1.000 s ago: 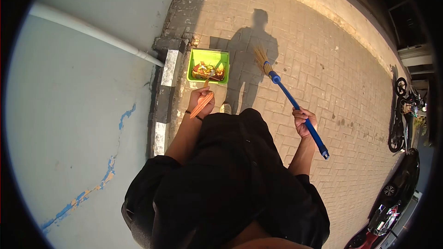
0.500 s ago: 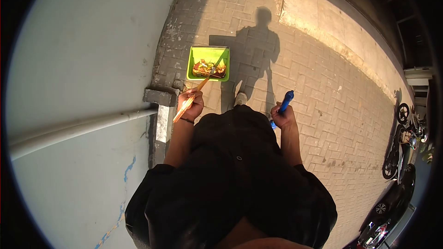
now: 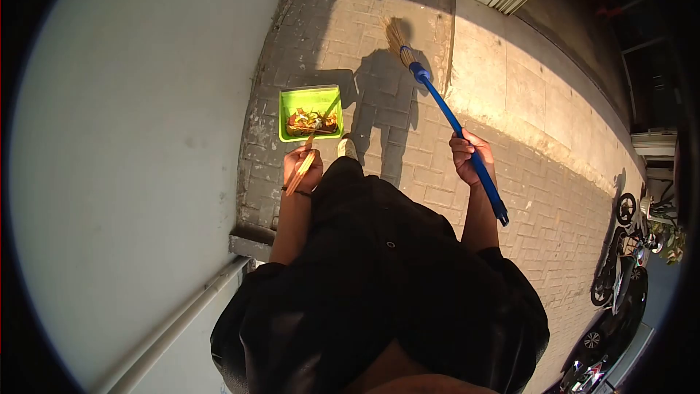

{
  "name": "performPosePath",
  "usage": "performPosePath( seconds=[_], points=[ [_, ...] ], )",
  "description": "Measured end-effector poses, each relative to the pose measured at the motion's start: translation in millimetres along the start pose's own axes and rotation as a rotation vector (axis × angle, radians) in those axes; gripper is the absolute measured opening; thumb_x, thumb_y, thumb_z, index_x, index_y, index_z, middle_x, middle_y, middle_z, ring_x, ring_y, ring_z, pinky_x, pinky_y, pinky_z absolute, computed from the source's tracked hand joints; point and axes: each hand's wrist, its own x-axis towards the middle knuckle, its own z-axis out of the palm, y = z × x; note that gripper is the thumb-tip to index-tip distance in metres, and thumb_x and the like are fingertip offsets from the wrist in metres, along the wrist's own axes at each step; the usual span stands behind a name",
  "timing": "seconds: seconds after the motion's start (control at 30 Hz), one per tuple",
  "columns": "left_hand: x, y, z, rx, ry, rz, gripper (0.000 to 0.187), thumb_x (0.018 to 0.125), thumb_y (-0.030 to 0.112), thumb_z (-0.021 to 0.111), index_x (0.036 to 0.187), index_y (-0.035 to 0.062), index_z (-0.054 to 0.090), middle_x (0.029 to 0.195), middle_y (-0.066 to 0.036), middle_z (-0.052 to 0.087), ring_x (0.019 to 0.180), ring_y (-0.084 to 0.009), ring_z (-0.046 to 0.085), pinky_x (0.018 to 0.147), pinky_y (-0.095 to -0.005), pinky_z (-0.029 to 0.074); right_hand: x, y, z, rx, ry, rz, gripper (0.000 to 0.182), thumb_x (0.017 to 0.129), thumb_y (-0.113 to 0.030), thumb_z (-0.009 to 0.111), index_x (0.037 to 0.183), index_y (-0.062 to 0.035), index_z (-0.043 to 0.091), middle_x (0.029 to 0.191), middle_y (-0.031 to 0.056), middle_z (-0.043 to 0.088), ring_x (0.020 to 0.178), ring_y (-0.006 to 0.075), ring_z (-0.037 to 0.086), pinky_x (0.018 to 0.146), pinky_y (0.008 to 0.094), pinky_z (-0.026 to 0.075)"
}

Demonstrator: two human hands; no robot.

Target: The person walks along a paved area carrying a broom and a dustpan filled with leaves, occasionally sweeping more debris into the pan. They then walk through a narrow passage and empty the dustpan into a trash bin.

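My left hand (image 3: 303, 168) is wrapped round a wooden handle (image 3: 298, 177) that runs toward a green dustpan (image 3: 284, 113). Brown and pale litter (image 3: 312, 121) lies inside the dustpan, which is just beyond that hand. In my right hand (image 3: 470, 157) is the blue stick of a broom (image 3: 442, 106). Its straw bristles (image 3: 397, 38) point up and away, over the paving, to the right of the dustpan. Whether the bristles touch the ground I cannot tell.
A pale wall (image 3: 146, 102) with a pipe (image 3: 179, 322) runs along the left. Brick paving (image 3: 525, 204) stretches ahead and right, bordered by a concrete ledge (image 3: 525, 95). Motorcycles (image 3: 607, 270) and a dark car (image 3: 620, 321) stand at far right. A shoe (image 3: 347, 148) shows near the dustpan.
The broom has swung out to point forward, its bristles now in view beyond my right hand. The dustpan appears slightly lower and further left. The wall pipe and the shoe have shifted in view.
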Motion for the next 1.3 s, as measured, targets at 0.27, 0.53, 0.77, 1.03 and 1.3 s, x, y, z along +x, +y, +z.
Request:
performPosePath(
  seconds=[0.27,0.53,0.77,1.03,1.3],
  points=[
    [175,79,207,0.090,-0.131,-0.044,0.008,0.085,0.004,0.039,0.079,-0.0011,0.041,0.058,-0.001,0.038,0.047,-0.0075,0.038,0.040,-0.0183,0.034,185,-107,93,-0.032,0.129,0.035,0.018,0.093,-0.015,0.039,0.082,-0.0005,0.043,0.066,-0.0001,0.041,0.050,0.0049,0.041,0.045,0.0173,0.039],
    [396,141,365,0.074,-0.088,-0.025,0.010,0.086,0.003,0.038,0.077,0.0002,0.041,0.055,-0.001,0.040,0.042,-0.0069,0.037,0.037,-0.0182,0.030,455,-252,66,0.320,0.360,0.049,0.017,0.089,-0.010,0.045,0.073,-0.0037,0.042,0.058,0.0008,0.045,0.050,0.0123,0.049,0.049,0.0212,0.046],
    [550,178,523,0.006,-0.034,-0.072,0.010,0.088,0.006,0.036,0.079,0.0034,0.035,0.057,0.001,0.036,0.043,-0.0070,0.034,0.037,-0.0184,0.028,693,-387,165,0.193,0.419,-0.109,0.013,0.088,-0.010,0.042,0.077,-0.0045,0.043,0.060,0.0031,0.047,0.050,0.0136,0.049,0.048,0.0234,0.047],
    [769,215,656,-0.002,0.011,-0.052,0.011,0.084,0.004,0.043,0.074,0.0002,0.044,0.054,0.001,0.043,0.043,-0.0062,0.046,0.038,-0.0155,0.040,874,-554,296,0.182,0.324,-0.067,0.017,0.083,-0.010,0.051,0.071,-0.0075,0.039,0.057,0.0027,0.048,0.053,0.0136,0.049,0.050,0.0249,0.044],
    [1053,244,905,0.051,0.204,0.022,0.012,0.087,0.005,0.038,0.076,0.0017,0.042,0.055,0.001,0.034,0.043,-0.0079,0.035,0.039,-0.0167,0.033,1056,-758,421,0.160,0.234,-0.061,0.019,0.086,-0.014,0.051,0.076,0.0008,0.044,0.059,0.0024,0.047,0.052,0.0112,0.048,0.050,0.0235,0.039]
  ],
)
